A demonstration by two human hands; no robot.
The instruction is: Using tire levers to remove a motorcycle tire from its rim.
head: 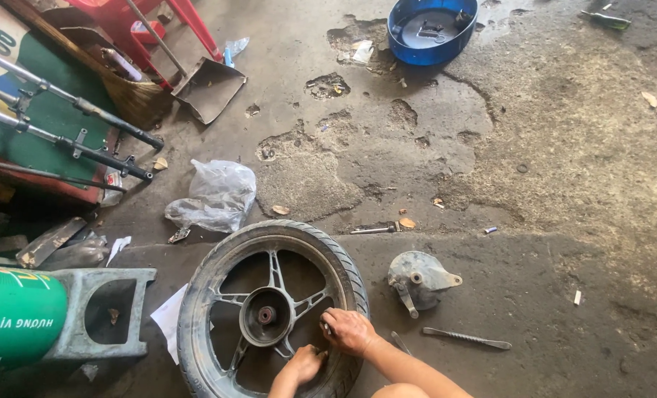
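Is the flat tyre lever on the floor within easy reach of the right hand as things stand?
Probably yes. The tyre lever lies on bare floor just right of the right hand, which rests on the wheel, with nothing between them.

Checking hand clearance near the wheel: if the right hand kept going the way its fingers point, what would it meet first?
The right hand points left toward the wheel's centre, so it would likely meet the hub first, possibly a spoke; depth is unclear.
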